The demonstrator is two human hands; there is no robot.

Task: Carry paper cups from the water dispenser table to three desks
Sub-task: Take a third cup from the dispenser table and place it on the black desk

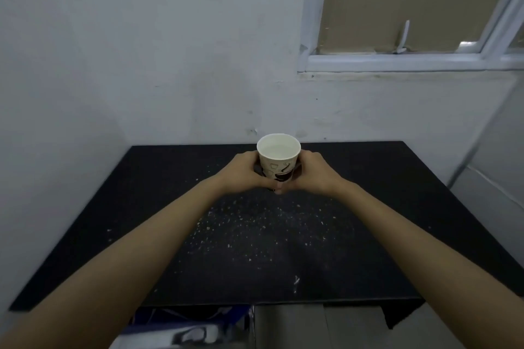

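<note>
A pale grey-white plastered wall (170, 51) with a white-framed window (397, 61) stands behind a black rectangular desk top (354, 235) flecked with pale crumbs. Over its far middle, the left hand (243, 171) and right hand (314, 173) both clasp an upright white paper cup with dark printed cup motifs (278, 160), fingers curled round its lower sides; whether its base touches the desk cannot be told.

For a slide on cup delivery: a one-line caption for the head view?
Both hands, left and right, hold a paper cup over a speckled black desk.
</note>
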